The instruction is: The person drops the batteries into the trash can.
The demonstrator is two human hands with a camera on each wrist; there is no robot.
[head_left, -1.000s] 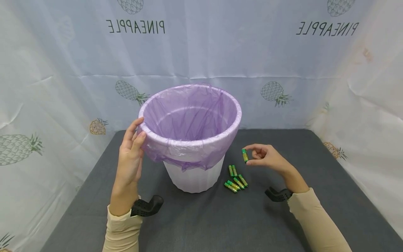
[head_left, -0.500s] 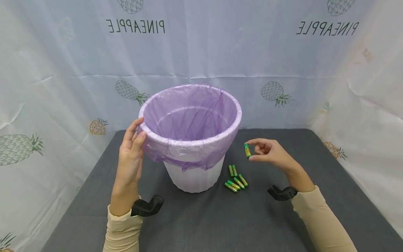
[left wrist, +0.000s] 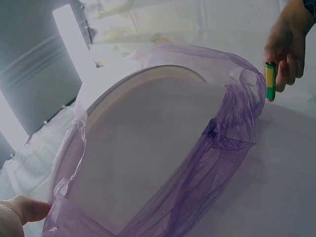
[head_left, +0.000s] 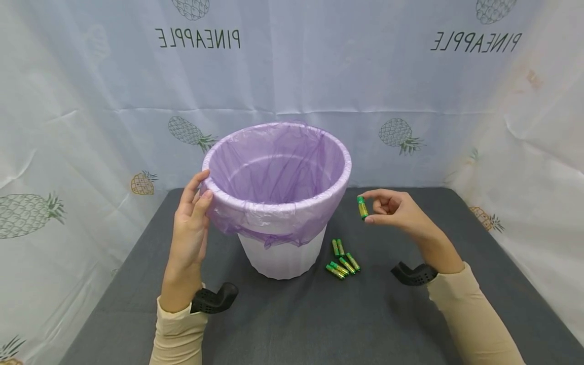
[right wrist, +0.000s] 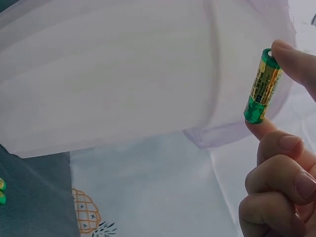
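A white trash can (head_left: 280, 258) stands on the dark table, lined with a purple plastic bag (head_left: 278, 235) folded over its rim. My left hand (head_left: 188, 228) grips the rim at the left side, thumb outside in front. To the right of the can, my right hand (head_left: 399, 213) pinches a green and gold battery (right wrist: 263, 89) end to end between thumb and index finger; the other fingers are curled. That hand is raised above the table. Below it, several matching batteries (head_left: 344, 263) lie in a loose group beside the can's base.
A dark grey cloth (head_left: 292, 324) covers the table. White curtains (head_left: 319, 66) with pineapple prints hang behind and at both sides. Each wrist wears a black camera mount (head_left: 214, 298).
My right hand has risen and moved slightly right, away from the loose batteries, with the battery pinched throughout. The left hand stays on the rim.
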